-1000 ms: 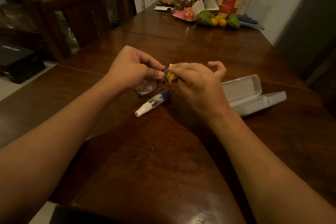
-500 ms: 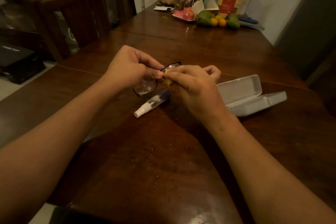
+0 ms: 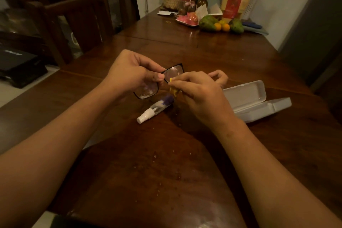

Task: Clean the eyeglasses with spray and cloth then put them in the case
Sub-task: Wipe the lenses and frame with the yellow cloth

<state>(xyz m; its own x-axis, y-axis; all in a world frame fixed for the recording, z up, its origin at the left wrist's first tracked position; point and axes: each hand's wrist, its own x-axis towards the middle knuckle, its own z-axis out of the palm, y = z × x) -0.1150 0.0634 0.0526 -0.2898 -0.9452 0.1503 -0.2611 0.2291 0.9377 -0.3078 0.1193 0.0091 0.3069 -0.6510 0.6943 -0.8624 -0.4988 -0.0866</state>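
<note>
Two hands meet above the table (image 3: 231, 163), the left hand (image 3: 129, 74) holding eyeglasses (image 3: 159, 81), a cloth (image 3: 173, 89) in the right hand (image 3: 201, 96). A spray bottle (image 3: 155, 110) lies below them; an open case (image 3: 253, 101) lies to the right.

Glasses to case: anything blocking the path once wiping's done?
Nothing visible. The black-framed eyeglasses are held in both hands, left and right. The white plastic case lies open beside the right hand, nothing seen inside it. The small spray bottle lies nearer, off that path.
</note>
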